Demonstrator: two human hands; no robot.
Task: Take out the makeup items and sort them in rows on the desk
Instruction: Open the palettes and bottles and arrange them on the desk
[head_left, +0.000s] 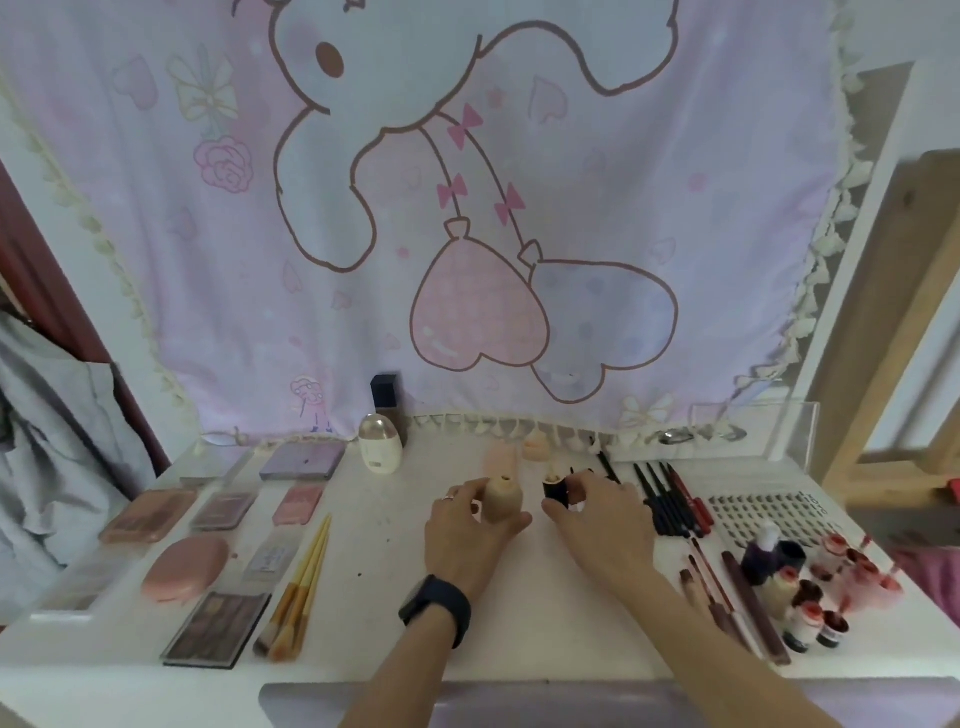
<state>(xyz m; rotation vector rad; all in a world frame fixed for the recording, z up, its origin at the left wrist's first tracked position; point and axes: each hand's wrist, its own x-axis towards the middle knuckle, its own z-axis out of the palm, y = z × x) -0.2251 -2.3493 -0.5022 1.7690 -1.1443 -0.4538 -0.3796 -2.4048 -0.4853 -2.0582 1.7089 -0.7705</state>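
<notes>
Gripping a small beige bottle (503, 499) in the left hand (467, 530), fingers and thumb curled round its body, base on or just above the surface (395, 519); hard to tell which. Pinching a black cap (556, 493), or what looks like one, with the right hand (602, 519), just beside the bottle and apart from it. Probably capping or uncapping before a set-down, as a guess.

Judged well along. Already laid out at left: flat palettes (223, 512) in ranks, a round pink compact (185, 569) nearer, then brushes (301, 582) side by side. At right: dark pencils (665, 499) in a parallel row, a tray of lashes (763, 514) beyond them, long slim tubes (753, 608) nearer the edge, and a huddle of small red-capped bottles (831, 587) at far right. At the back, under the hanging cloth (467, 208): a white egg-shaped bottle (381, 441) with a tall dark bottle (385, 405) behind it, and pale peach pieces (501, 457) just past the hands.

Left to do, by the look of it: find a place for bottle and cap in the bare middle strip, and perhaps straighten the far-right huddle, looser than the other rows. No bag or pouch in view, so no telling of more to come out. Clear box (753, 426) at back right, contents not readable.
</notes>
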